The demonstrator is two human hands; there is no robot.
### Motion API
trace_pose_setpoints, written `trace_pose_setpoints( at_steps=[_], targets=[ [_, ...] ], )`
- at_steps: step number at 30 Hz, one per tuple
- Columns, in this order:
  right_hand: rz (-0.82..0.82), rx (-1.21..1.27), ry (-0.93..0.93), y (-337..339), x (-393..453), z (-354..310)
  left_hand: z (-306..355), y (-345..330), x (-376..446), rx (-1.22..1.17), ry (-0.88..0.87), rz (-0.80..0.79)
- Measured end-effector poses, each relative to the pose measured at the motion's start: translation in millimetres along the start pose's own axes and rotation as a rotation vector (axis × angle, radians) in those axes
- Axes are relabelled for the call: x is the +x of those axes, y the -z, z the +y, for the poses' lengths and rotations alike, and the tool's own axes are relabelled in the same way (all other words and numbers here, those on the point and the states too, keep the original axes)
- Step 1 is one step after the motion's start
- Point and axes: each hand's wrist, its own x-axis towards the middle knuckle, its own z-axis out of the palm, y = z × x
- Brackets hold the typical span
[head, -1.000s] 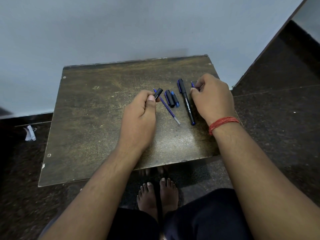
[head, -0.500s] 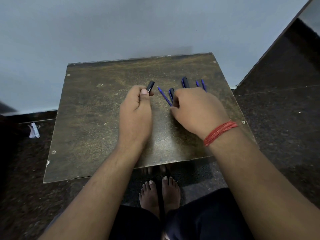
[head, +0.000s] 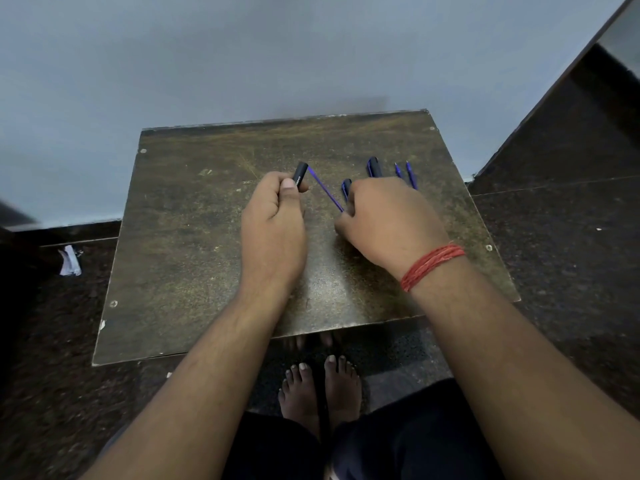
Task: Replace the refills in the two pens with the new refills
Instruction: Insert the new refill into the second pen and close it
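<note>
Holding a black pen barrel (head: 300, 174), the left hand (head: 273, 223) wraps its fingers around it. The right hand (head: 388, 220) pinches a purple refill (head: 325, 192) beside it.

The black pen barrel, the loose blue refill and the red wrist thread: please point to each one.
black pen barrel (head: 300, 174), head view, on its exposed upper end.
loose blue refill (head: 325, 192), head view, on its middle.
red wrist thread (head: 431, 262), head view, on the top strands.

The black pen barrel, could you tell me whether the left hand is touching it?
Touching. The head view shows the left hand gripping the black pen barrel, thumb pressed against its side.
</note>
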Motion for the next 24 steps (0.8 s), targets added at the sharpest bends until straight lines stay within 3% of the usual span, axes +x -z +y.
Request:
trace_pose_setpoints(
  at_steps=[7,11,13,19,24],
  targets=[
    [0.174,0.669,-0.088,-6,7,10,0,0,-1,0.050,0.002,-0.023],
    [0.175,1.447,-0.210,-12,13,12,0,-1,-3,0.136,-0.037,-0.061],
    [0.178,1.643,-0.277,-12,15,15,-2,-3,-3,0.163,-0.057,-0.082],
    [0.210,1.877,-0.339,-11,19,24,-2,-4,-5,0.192,-0.076,-0.109],
    [0.192,1.881,-0.305,-10,18,24,-3,-5,-5,0.199,-0.105,-0.141]
  ],
)
